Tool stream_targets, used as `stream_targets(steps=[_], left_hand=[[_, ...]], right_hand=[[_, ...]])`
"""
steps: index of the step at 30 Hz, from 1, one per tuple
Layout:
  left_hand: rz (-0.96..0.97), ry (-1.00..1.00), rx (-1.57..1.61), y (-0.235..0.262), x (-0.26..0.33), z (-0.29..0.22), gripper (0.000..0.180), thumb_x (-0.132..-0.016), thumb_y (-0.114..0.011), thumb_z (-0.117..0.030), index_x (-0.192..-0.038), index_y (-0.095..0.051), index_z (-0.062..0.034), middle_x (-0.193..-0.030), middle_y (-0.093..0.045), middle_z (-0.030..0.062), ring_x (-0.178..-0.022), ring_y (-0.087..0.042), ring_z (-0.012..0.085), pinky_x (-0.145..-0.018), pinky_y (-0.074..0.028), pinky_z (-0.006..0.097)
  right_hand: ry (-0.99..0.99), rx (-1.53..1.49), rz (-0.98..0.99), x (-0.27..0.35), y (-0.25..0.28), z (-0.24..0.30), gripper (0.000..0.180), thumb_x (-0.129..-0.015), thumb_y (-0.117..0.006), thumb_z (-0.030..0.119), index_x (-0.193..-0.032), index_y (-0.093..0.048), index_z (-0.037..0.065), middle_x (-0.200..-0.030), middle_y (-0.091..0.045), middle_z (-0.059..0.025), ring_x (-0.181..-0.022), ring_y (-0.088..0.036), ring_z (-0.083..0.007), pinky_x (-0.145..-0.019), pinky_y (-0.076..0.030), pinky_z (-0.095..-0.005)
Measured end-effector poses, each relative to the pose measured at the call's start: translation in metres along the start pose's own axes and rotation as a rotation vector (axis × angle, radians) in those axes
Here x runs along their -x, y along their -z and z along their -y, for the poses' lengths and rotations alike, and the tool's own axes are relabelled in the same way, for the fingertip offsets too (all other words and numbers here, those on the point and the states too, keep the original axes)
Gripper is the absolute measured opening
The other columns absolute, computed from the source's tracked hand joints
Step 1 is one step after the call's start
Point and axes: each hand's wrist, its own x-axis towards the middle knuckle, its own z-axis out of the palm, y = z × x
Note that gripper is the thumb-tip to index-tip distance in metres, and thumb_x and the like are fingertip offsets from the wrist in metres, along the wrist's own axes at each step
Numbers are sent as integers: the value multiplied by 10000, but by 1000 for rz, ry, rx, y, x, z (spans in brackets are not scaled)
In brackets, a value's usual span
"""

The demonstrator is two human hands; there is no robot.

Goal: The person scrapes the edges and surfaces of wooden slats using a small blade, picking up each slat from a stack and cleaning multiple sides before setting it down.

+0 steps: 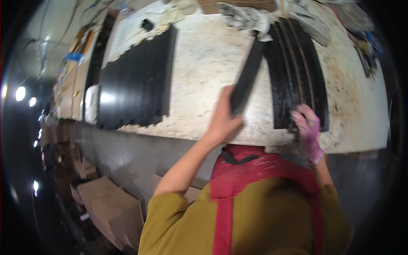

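Observation:
My bare left hand is wrapped round the near end of a long black bar. The bar slants away to the right over the pale worktable. My right hand, in a pink glove, is closed at the near end of several black strips lying side by side. A dark, blurred bit shows beside its fingers; what it is I cannot make out. On the left lies a row of black bars, packed tightly with uneven ends.
Crumpled, stained cloth lies at the far edge, touching the strips' far ends. A small black block sits at the back left. Tools and plastic bags are at the far right. Cardboard boxes stand on the floor at left.

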Motion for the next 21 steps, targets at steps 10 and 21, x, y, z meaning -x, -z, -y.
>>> stream_targets(steps=[10, 21], left_hand=[[-265, 77, -681, 37, 100, 48, 770, -711, -732, -111, -1363, -341, 13, -1355, -394, 231, -1238, -380, 416, -1014, -339, 441], [-385, 261, -492, 39, 161, 65, 690, -709, -766, -102, -1319, -453, -30, -1154, -458, 162, -965, -487, 313, -820, -434, 382]], right_hand=[[291, 471, 716, -80, -147, 26, 171, -894, -495, 240, -886, -579, 91, -697, -610, -121, -654, -630, -288, -571, -500, -418], [408, 1101, 233, -262, -118, -18, 157, -878, -467, 176, -932, -593, 99, -737, -629, -144, -671, -629, -315, -619, -505, -436]])
